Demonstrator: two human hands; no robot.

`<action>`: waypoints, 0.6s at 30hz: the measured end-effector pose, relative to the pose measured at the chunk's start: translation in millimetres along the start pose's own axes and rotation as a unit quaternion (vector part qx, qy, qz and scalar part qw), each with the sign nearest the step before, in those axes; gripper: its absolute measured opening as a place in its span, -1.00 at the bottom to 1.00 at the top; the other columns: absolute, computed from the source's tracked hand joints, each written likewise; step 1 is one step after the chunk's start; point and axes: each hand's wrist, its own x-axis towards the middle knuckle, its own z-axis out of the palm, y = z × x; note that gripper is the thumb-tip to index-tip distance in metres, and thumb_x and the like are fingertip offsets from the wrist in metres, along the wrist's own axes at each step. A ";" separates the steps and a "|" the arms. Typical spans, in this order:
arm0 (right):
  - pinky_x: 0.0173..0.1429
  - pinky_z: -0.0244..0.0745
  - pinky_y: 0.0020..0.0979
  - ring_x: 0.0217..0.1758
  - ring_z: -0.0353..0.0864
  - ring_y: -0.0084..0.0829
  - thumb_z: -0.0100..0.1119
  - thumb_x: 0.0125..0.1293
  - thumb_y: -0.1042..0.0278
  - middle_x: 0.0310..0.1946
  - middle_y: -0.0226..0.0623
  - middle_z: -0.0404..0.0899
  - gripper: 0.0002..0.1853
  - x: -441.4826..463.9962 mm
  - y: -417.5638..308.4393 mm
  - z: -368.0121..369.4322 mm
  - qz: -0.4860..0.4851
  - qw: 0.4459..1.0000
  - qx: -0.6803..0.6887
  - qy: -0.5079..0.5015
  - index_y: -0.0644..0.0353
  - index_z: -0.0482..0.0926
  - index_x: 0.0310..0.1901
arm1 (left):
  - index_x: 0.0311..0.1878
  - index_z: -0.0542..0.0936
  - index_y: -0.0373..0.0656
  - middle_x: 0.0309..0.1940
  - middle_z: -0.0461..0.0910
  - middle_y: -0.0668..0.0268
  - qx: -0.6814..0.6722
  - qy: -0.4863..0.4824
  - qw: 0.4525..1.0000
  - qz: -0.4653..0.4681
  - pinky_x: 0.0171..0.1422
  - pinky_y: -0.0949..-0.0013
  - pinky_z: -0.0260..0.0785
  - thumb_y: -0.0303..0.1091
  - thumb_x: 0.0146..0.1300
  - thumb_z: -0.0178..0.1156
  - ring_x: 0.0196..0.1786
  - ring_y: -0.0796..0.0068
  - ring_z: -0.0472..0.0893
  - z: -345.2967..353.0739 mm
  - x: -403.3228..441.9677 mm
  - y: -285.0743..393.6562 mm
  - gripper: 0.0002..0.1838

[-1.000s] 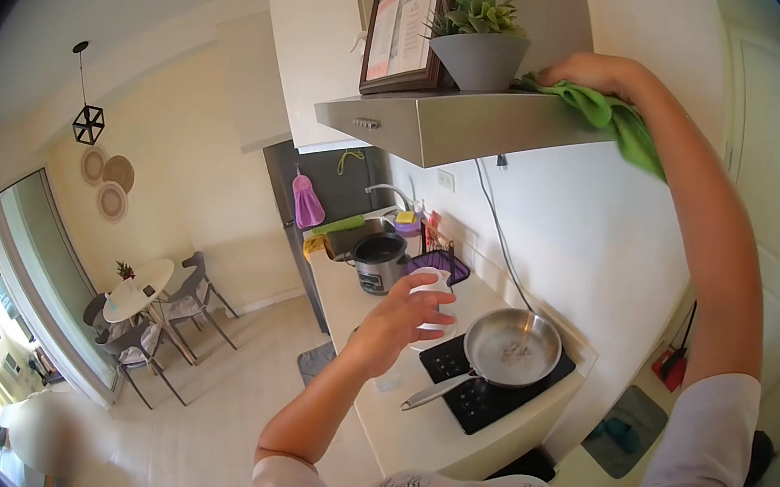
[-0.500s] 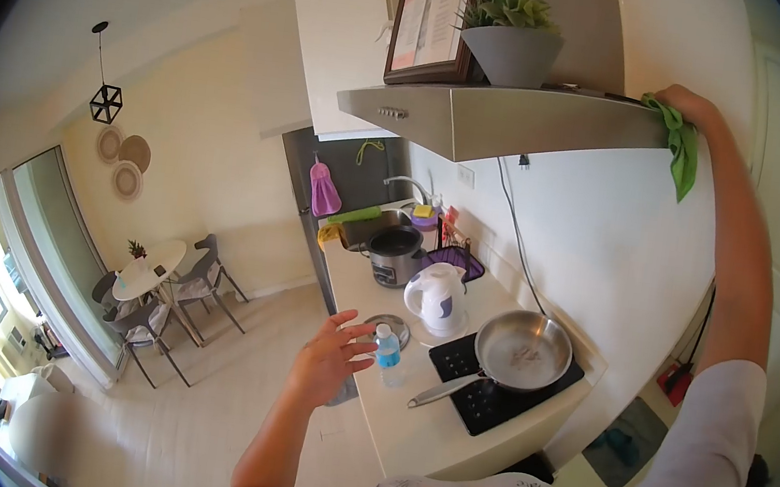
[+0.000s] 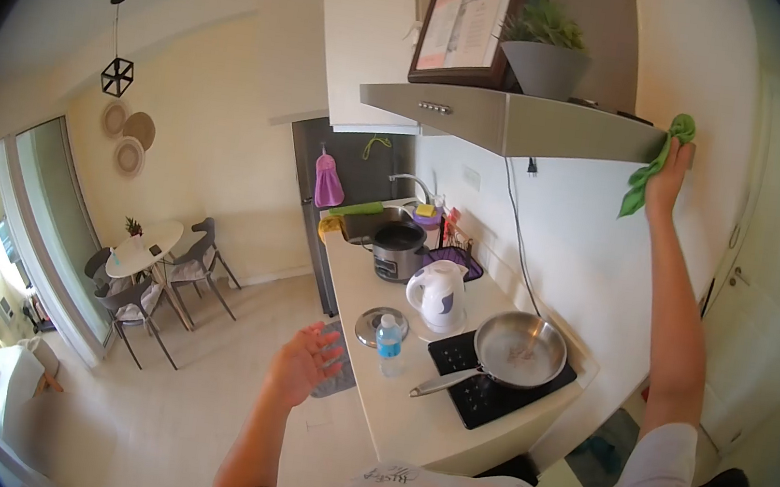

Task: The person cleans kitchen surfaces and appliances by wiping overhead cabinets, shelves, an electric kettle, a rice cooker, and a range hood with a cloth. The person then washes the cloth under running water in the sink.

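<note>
My right hand (image 3: 667, 183) is raised at the right end of the steel range hood (image 3: 579, 133), its fingers closed on a green cloth (image 3: 646, 180) that hangs down beside the hood's edge. My left hand (image 3: 304, 365) hovers left of the counter with fingers apart and nothing in it. Nearest to it stand a water bottle (image 3: 388, 345) with a blue label and a round metal lid (image 3: 382, 327). On top of the hood are a potted plant (image 3: 545, 63) and a framed sheet (image 3: 466, 24).
A steel frying pan (image 3: 520, 350) rests on the black cooktop (image 3: 464, 395), its handle pointing left. Behind are a white kettle (image 3: 439, 295), a cooker (image 3: 399, 252) and the sink faucet (image 3: 412, 183). A table (image 3: 144, 250) with chairs is far left; a door (image 3: 777, 262) is at right.
My right hand with the cloth has moved right along the hood to its end and slightly down. My left hand has moved left, away from the kettle and bottle. The view has shifted.
</note>
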 end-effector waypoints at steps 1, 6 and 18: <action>0.32 0.11 -0.30 0.25 0.26 -0.08 -0.24 0.48 0.18 0.16 0.00 0.35 -0.57 -18.6 -51.4 3.7 -0.031 0.999 -0.008 -0.002 0.33 0.28 0.20 | 0.20 0.29 -0.08 0.06 0.48 0.24 -0.006 0.004 1.000 -0.002 0.08 0.18 0.34 -0.14 0.29 0.03 0.01 0.31 0.50 1.0 1.0 2.3 -0.54; 0.42 -0.01 -0.28 0.43 0.10 -0.05 -0.17 0.46 0.24 0.25 0.02 0.29 -0.55 -76.7 -208.5 16.8 -0.225 0.971 0.019 -0.080 0.35 0.24 0.26 | 0.24 0.26 -0.09 0.11 0.44 0.21 0.035 -0.039 0.998 -0.026 0.12 0.19 0.33 -0.13 0.29 0.04 0.06 0.30 0.47 14.9 3.0 22.6 -0.50; -0.06 0.29 -0.55 -0.26 0.38 -0.59 0.05 0.37 0.21 -0.37 -0.40 0.50 -0.68 -57.7 -279.6 38.8 0.011 0.991 -0.031 -0.128 0.39 0.53 -0.16 | 0.10 0.39 -0.01 0.01 0.53 0.31 0.099 -0.146 0.963 -0.205 0.07 0.22 0.37 -0.14 0.28 0.04 0.04 0.34 0.51 -114.3 140.2 24.0 -0.65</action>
